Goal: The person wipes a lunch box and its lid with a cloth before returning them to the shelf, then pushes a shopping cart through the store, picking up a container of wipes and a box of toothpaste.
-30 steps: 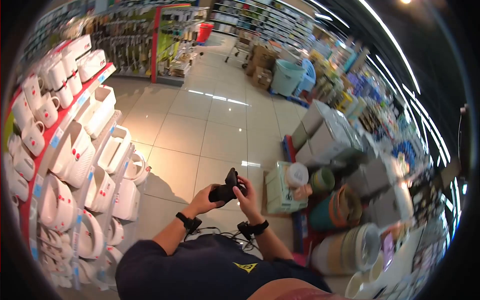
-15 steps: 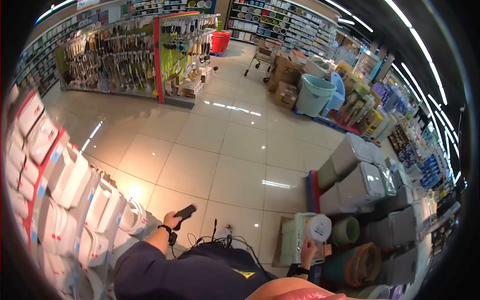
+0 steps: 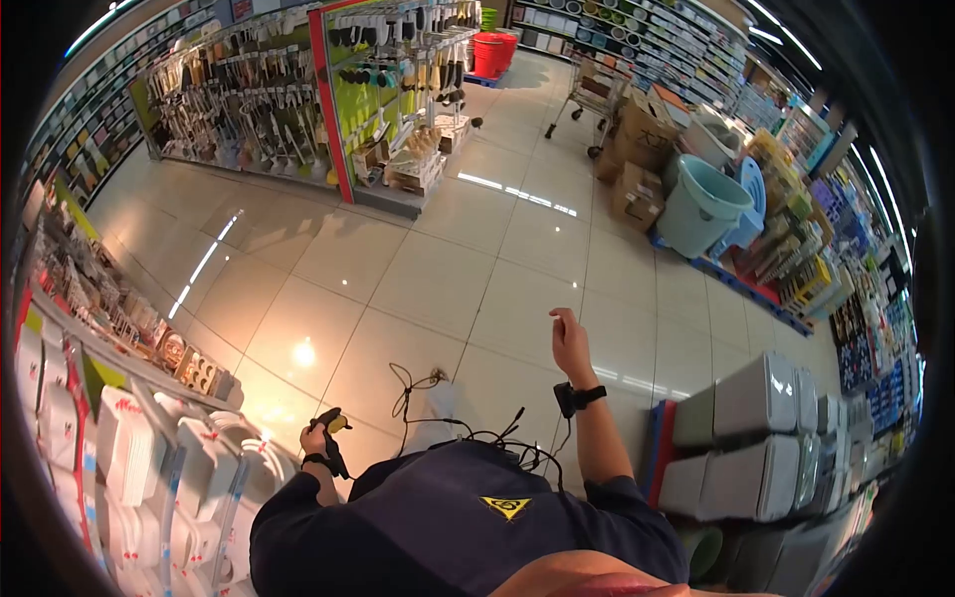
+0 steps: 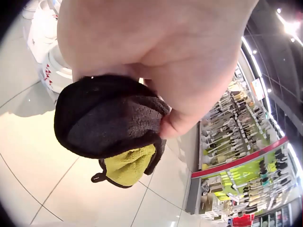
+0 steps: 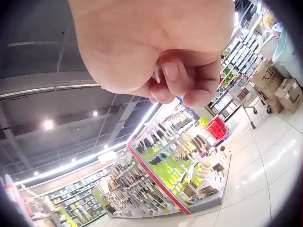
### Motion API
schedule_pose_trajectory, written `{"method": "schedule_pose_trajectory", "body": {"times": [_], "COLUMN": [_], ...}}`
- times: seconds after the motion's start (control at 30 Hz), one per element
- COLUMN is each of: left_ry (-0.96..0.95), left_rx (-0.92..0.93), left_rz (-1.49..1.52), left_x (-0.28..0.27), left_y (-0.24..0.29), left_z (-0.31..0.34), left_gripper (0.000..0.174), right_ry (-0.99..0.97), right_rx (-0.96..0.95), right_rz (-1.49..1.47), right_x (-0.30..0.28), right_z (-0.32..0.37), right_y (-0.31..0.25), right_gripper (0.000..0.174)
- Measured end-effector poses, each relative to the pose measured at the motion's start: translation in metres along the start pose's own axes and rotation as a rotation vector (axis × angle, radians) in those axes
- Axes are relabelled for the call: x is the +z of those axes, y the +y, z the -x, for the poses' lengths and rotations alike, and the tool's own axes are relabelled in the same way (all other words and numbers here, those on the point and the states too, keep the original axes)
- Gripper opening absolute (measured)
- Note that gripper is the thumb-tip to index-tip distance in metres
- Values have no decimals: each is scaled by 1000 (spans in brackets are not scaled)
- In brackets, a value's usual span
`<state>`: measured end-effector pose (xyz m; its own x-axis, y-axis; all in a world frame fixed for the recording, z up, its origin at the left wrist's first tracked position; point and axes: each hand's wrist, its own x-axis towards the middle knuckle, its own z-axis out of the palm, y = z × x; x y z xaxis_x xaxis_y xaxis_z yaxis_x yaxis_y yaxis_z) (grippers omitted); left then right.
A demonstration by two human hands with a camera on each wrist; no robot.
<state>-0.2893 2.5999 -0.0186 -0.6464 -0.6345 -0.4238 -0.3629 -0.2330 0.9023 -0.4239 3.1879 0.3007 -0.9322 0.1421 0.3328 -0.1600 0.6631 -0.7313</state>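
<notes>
Two hands stand apart: the left hand (image 4: 151, 47) pinches a black-and-yellow cloth item (image 4: 111, 124) jutting past its thumb; the right hand (image 5: 151, 47), raised ahead, holds nothing, its fingers loosely curled.

Seemingly navy shirt (image 3: 418, 519), yellow triangle (image 3: 505, 508)

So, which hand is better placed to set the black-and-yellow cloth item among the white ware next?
Left, probably: the left hand holds the cloth item and is nearer the white ware; the right hand, apparently empty, is farther off over the floor.
</notes>
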Motion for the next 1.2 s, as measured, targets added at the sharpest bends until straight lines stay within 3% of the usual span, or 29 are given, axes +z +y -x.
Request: {"method": "schedule_pose_trajectory", "body": {"times": [0.1, 0.17, 0.2, 0.23, 0.27, 0.33, 0.4, 0.47, 0.57, 0.63, 0.73, 0.83, 1.0, 1.03, 1.1, 1.2], "left_ry": [-34, -44, -46, -124, -173, -296, -396, -484, -612, -665, -640, -603, -572, -563, -563, -539], "left_rx": [34, 52, 87, 30, 126, 111, 304, 410, 508, 501, 607, 638, 667, 728, 666, 512], "left_rz": [-49, -74, -107, -99, -178, -406, -580, -720, -653, -652, -595, -501, -504, -486, -499, -507], "left_x": [98, 173, 216, 259, 302, 385, 477, 572, 705, 785, 895, 997, 1123, 1146, 1199, 1279], "left_y": [40, 56, 66, 99, 121, 161, 239, 260, 297, 335, 374, 432, 526, 527, 523, 508], "left_z": [-61, -125, -152, -161, -179, -223, -218, -258, -282, -288, -314, -345, -374, -394, -442, -527], "left_gripper": [34, 29, 23, 22, 21, 24, 27, 31, 32, 32, 32, 32, 31, 30, 31, 36], "right_ry": [-9, -111, -57, -59, -63, -27, 78, 199, 200, 40, 121, 171, -42, -79, -77, -65], "right_rx": [-92, 32, -12, 136, 196, 413, 617, 803, 894, 889, 882, 712, 174, 168, 172, 113], "right_rz": [48, 234, 301, 366, 350, 379, 329, 251, 323, 416, 451, 431, 287, 178, 71, -24], "right_x": [53, 69, 75, 68, 62, 36, 15, 9, 17, 12, 20, 40, 77, 83, 93, 130], "right_z": [-87, -116, -122, -124, -122, -119, -122, -130, -151, -205, -326, -498, -867, -932, -1042, -1161], "right_y": [80, 153, 205, 227, 273, 304, 310, 327, 374, 381, 444, 513, 491, 475, 450, 498], "right_gripper": [10, 15, 17, 18, 18, 21, 21, 20, 18, 15, 15, 18, 20, 21, 16, 14]}}
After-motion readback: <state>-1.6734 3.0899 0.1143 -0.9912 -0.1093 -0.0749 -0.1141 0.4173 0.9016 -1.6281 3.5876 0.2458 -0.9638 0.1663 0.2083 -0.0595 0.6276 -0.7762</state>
